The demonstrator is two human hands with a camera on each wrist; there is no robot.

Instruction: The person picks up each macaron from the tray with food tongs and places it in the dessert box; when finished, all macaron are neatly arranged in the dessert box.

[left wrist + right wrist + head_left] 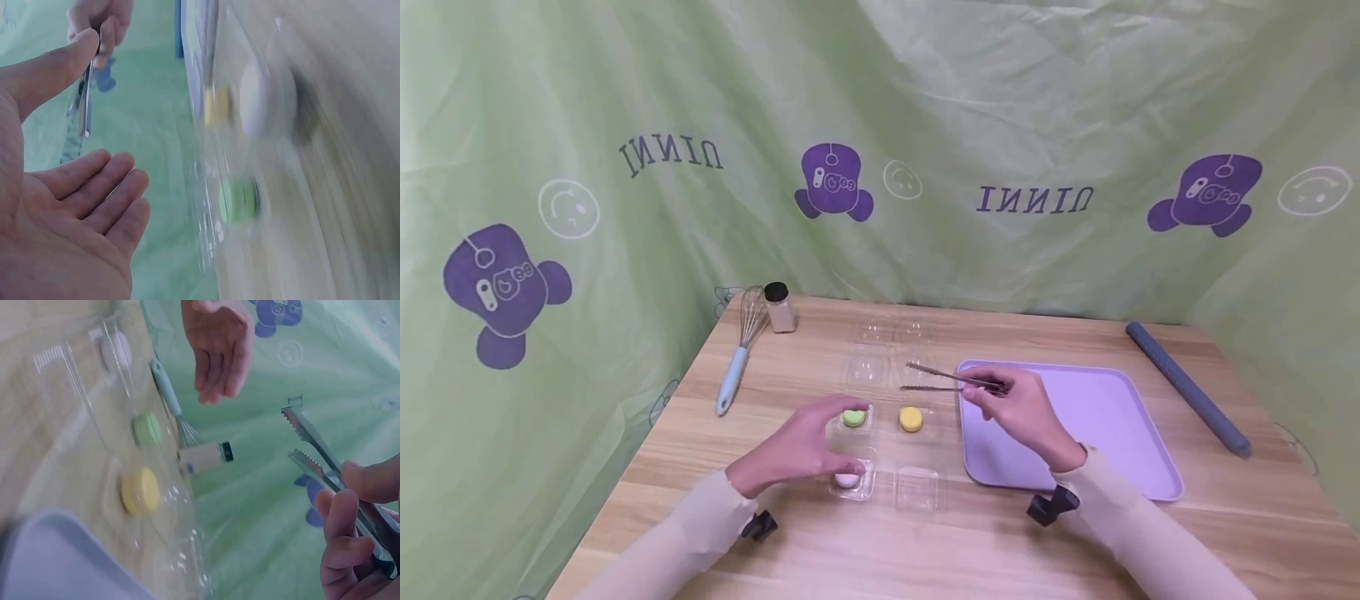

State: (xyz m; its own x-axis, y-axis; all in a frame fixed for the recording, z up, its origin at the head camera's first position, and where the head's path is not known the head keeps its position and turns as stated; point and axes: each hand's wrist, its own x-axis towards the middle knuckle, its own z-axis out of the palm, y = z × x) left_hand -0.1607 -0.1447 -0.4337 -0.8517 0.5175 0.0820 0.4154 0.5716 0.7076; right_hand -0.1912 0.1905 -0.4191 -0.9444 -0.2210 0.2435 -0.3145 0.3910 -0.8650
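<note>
My right hand (1017, 414) grips metal tongs (943, 377) over the left side of the purple tray; the serrated tips stand apart with nothing between them. My left hand (801, 443) hovers over the left cells of a clear plastic box (917, 487), thumb and fingers spread and holding nothing. A green macaron (853, 417) and a yellow macaron (911, 419) sit in the upper cells. The pale lilac macaron (847, 480) in the lower left cell is partly hidden by my thumb. The lower right cell holds nothing.
The purple tray (1075, 483) lies right of the box, a blue-grey rolling pin (1187, 389) beyond it. The box's clear lid (867, 369) lies open behind. A whisk (737, 358) and a black-capped jar (781, 310) are at back left, before a green curtain (925, 258).
</note>
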